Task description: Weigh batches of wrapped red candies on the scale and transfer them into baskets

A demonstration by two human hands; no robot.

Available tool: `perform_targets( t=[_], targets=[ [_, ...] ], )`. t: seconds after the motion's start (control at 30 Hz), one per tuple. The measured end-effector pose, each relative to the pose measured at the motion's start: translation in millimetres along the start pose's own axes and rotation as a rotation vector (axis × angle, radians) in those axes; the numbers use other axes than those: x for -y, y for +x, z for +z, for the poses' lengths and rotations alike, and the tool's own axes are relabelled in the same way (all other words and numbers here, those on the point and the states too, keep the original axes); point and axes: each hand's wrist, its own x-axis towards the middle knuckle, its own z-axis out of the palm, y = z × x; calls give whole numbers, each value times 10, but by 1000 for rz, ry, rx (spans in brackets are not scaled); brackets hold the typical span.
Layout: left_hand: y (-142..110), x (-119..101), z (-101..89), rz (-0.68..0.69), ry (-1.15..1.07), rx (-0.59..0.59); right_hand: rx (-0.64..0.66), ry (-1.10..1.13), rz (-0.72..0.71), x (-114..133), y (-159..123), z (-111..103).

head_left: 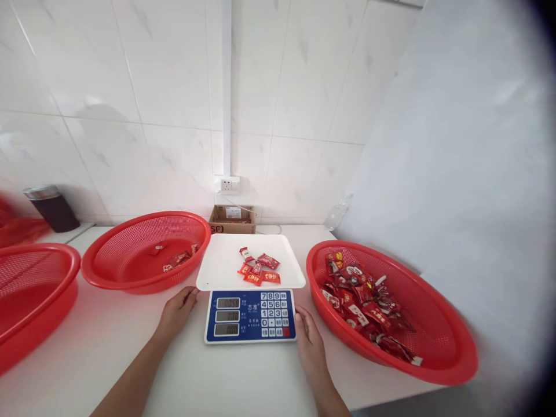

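A digital scale [251,318] with a blue keypad panel and a white weighing tray [217,260] stands in front of me. Several small red candy packets [258,269] lie in a loose group on the tray; the top readout looks like 0.058. My left hand [179,310] rests on the table by the tray's front left corner, fingers curled together, and what is inside them, if anything, is hidden. Against the right edge of the keypad panel is my right hand [310,339], fingers partly bent and slightly apart, holding nothing visible.
To the right, a red plastic basket [452,330] holds many red packets. Another red basket [143,284] at the left has a few packets; a third basket [52,324] is cut off by the frame. Behind are a cardboard box [232,229], a wall socket [226,185] and a dark flask [54,211].
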Motion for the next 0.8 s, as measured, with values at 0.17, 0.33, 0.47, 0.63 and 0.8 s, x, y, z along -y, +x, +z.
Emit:
perform_targets(
  t=[0.17, 0.33, 0.47, 0.63, 0.8],
  targets=[
    [-4, -68, 4, -13, 9, -10, 4, -1, 38, -1, 14, -17],
    [-42, -105, -17, -30, 21, -14, -4, 8, 62, -35, 27, -22],
    [-237, -205, -145, 99, 120, -212, -9, 2, 67, -17, 22, -25],
    [-337, -818, -201, 502, 166, -247, -19, -11, 74, -7, 33, -17],
    [50, -1478, 150, 564, 229, 226, -20, -16, 79, -18, 40, -3]
  ],
)
